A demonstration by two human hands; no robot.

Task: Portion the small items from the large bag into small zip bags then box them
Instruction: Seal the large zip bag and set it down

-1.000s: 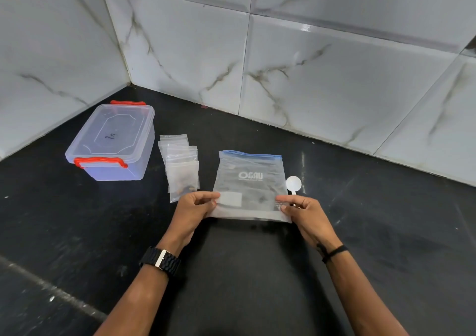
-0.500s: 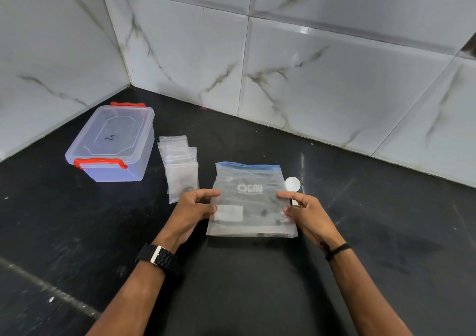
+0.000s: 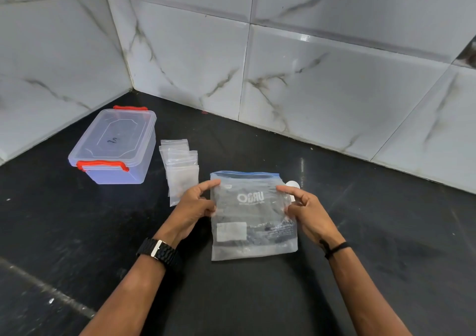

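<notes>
Since the earlier frame both hands have slid up the sides of the large bag (image 3: 253, 216), from its lower corners to its upper half, and the bag now hangs nearer to me. From the head view, I see my left hand (image 3: 193, 207) pinching the bag's left edge between thumb and curled fingers, index finger stretched toward the blue zip strip at 12 o'clock. My right hand (image 3: 307, 213) pinches the right edge the same way, index finger pointing inward near the top corner. The bag looks mostly flat, with dark small items low inside; I cannot tell what they are. At 10 o'clock from the bag, a stack of small zip bags (image 3: 180, 164) lies on the black counter (image 3: 386, 232), partly behind my left fingers. Farther out at 10 o'clock sits the clear box (image 3: 114, 146), lid on, red latches at both ends. A white spoon (image 3: 293, 185) peeks out just behind the bag's upper right corner.
</notes>
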